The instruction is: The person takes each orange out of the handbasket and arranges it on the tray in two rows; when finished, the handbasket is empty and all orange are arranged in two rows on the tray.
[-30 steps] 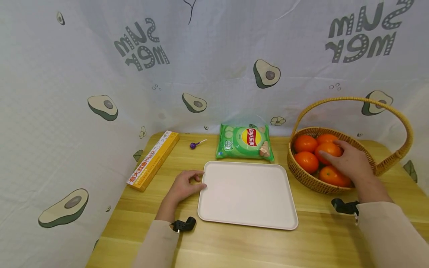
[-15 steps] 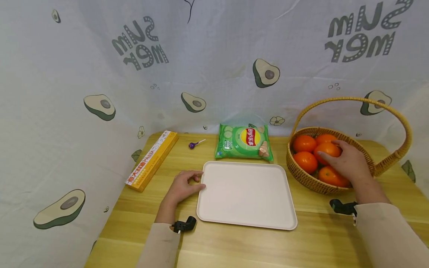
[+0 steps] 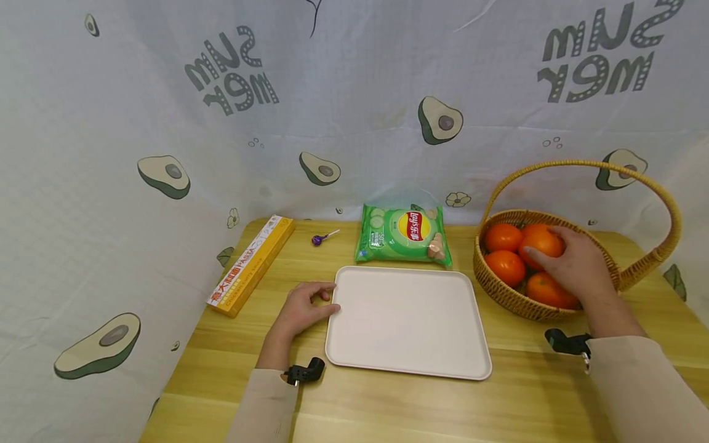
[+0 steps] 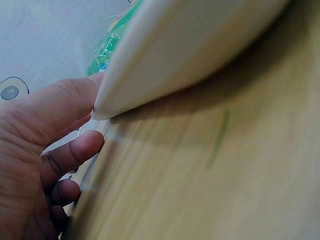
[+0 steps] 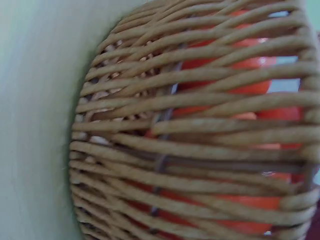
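Observation:
In the head view my right hand (image 3: 578, 261) reaches into a wicker basket (image 3: 501, 294) and grips an orange (image 3: 541, 239), thumb on the near side and fingers over the far side. Several more oranges (image 3: 505, 267) lie around it. The right wrist view is filled by the basket's woven wall (image 5: 200, 125), orange skins showing through the gaps, with the hand out of sight. My left hand (image 3: 304, 309) is at the left edge of a white tray (image 3: 407, 323), its thumb and fingers holding the rim. Close up, the left wrist view shows the tray rim (image 4: 145, 65) at the thumb.
Behind the tray lies a green bag of chips (image 3: 401, 235). A purple lollipop (image 3: 317, 240) and a yellow pasta box (image 3: 252, 267) are at the left of the wooden table (image 3: 365, 406). The basket's tall handle (image 3: 576, 163) arches over the fruit. A printed curtain (image 3: 354, 92) hangs behind.
The gripped orange has risen slightly with my right hand and now covers more of the orange behind it. My left hand and the tray hold still, apart from a slight shift of the view.

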{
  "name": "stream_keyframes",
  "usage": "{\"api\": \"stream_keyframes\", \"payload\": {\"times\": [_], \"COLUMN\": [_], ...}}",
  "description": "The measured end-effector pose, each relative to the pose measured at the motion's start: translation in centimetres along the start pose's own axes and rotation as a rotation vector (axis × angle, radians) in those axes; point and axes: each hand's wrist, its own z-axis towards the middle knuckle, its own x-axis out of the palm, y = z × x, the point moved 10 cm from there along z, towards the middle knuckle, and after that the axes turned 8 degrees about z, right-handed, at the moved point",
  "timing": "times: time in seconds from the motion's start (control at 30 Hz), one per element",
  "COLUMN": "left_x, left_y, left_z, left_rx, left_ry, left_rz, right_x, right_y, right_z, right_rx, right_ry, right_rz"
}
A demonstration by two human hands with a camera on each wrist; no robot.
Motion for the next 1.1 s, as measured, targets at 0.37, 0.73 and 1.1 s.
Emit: {"api": "stream_keyframes", "payload": {"times": [0.37, 0.73, 1.1], "left_x": [-0.1, -0.1, -0.2], "left_y": [0.2, 0.1, -0.1], "left_z": [0.0, 0.1, 0.1], "left_rx": [-0.001, 0.007, 0.02], "left_ry": [0.0, -0.012, -0.007], "left_rz": [0.007, 0.014, 0.017], "right_x": [-0.2, 2.0, 9.5], "right_y": [6.0, 13.9, 19.9], "right_z": [-1.0, -2.9, -3.8], "right_rx": [-0.071, -0.273, -0.359], "right_ry": [-0.053, -0.095, 0.035], "right_rz": [0.042, 0.134, 0.199]}}
